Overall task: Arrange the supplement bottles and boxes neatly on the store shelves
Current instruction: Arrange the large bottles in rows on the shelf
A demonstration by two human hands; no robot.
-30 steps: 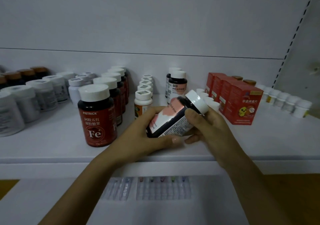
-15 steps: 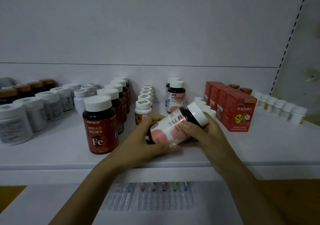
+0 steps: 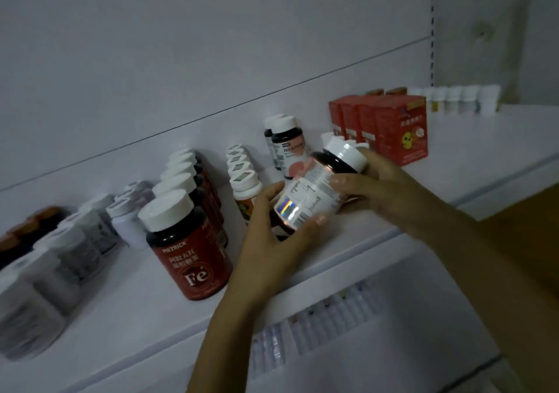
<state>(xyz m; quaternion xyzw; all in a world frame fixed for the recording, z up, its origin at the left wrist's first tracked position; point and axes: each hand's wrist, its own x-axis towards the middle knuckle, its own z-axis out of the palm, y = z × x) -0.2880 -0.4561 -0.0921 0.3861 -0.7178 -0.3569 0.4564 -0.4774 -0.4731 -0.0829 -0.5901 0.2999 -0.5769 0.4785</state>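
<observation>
Both hands' grip: left hand (image 3: pixel 272 229) and right hand (image 3: pixel 378 187) cradle tilted bottle (image 3: pixel 314 193).

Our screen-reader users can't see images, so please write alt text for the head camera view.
The left hand and right hand hold a tilted, white-capped dark bottle at the front of a white shelf. To its left a red Fe bottle fronts a row of bottles; to its right stands a row of red boxes.
</observation>
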